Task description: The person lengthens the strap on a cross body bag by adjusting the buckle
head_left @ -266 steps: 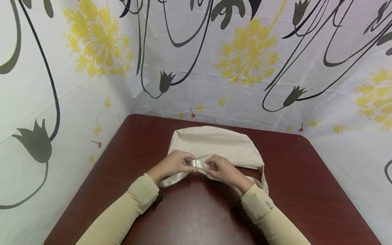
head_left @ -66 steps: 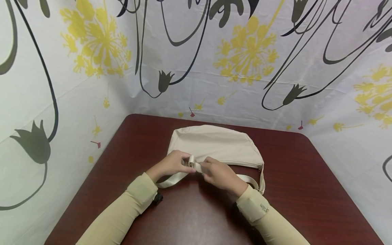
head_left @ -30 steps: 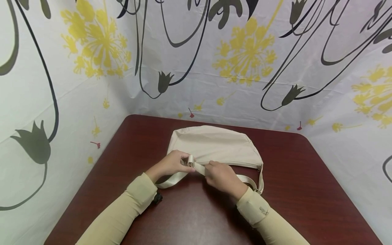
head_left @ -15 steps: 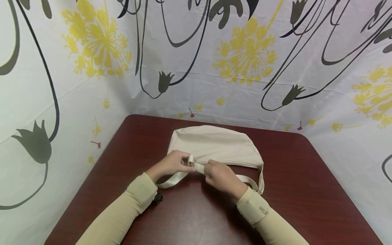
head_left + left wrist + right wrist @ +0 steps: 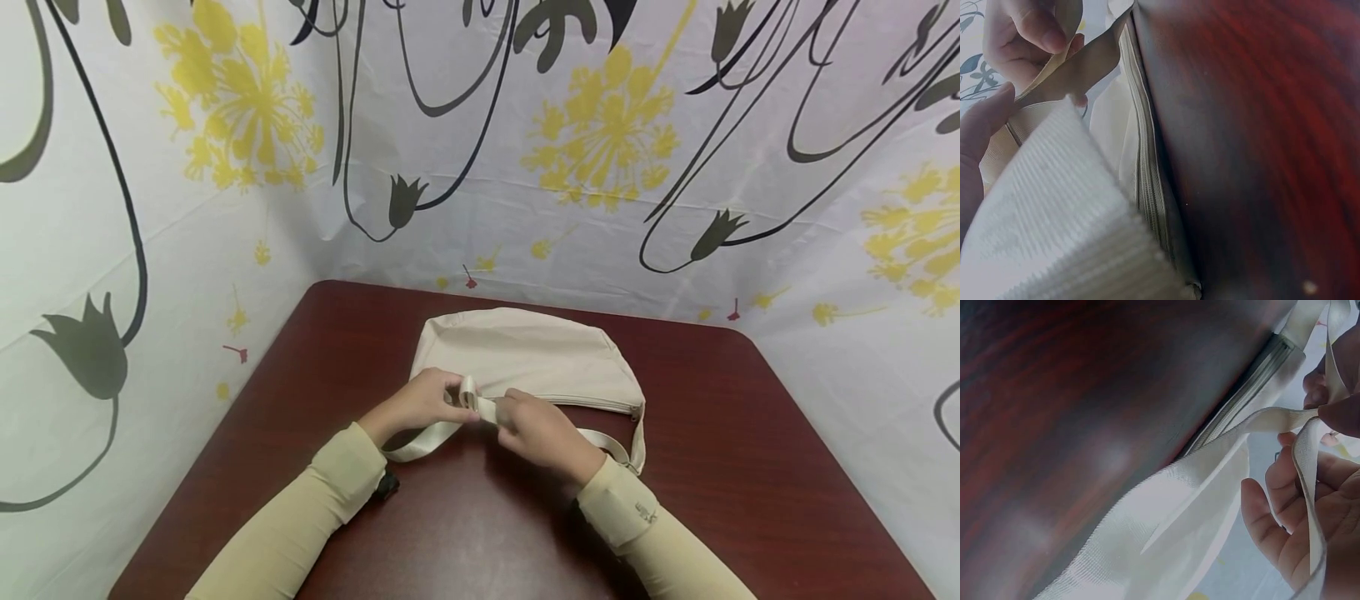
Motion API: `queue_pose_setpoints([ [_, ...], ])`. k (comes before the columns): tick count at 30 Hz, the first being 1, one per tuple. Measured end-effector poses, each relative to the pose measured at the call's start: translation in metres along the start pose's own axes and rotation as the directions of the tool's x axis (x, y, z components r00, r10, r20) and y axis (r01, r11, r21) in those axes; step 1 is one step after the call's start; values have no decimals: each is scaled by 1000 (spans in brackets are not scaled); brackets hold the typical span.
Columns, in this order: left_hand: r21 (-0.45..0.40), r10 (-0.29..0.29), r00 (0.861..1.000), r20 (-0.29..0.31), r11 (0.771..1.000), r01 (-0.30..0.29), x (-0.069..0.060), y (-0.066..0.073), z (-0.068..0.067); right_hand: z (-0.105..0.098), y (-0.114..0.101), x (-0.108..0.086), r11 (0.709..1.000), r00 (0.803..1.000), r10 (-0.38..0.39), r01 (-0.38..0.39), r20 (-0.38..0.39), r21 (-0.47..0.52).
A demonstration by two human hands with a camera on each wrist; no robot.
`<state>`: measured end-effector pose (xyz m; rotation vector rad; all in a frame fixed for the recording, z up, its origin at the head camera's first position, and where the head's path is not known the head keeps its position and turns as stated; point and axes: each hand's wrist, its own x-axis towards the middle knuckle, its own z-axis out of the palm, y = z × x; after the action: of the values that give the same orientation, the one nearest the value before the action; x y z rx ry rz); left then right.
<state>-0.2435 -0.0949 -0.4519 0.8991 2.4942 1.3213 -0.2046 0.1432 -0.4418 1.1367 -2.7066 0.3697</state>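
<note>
A cream bag lies on the dark red table, its zipper along the near edge. Just in front of the zipper, the left hand pinches the cream strap at its buckle, where a short loop of strap stands up. Close on its right, the right hand grips the strap with curled fingers. In the left wrist view the strap runs between both hands, a blurred pale band covering much of the front. In the right wrist view a strap length crosses a palm.
The dark red table extends around the bag. Behind and beside it hangs white fabric printed with yellow flowers and grey tulips. A small black object shows below the left cuff.
Compared with the earliest frame, the right hand has turned and closed more round the strap, and a strap loop now stands at the left fingers. Over the last second, the right hand has shifted slightly left.
</note>
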Motion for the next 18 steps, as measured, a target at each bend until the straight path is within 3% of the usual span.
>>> queue_pose_setpoints([
  [10, 22, -8, 1000, -18, 1000, 8, 0, 1, -1, 3, -2, -3, 996, 999, 41, -41, -5, -81],
  [14, 15, 6, 1000, -25, 1000, -5, -1, 2, -1, 7, -2, -5, 993, 996, 77, -81, -47, -90],
  [18, 13, 17, 1000, -27, 1000, -16, -1, 2, -2, 8, -1, -7, 989, 993, 57, -71, -107, -132],
])
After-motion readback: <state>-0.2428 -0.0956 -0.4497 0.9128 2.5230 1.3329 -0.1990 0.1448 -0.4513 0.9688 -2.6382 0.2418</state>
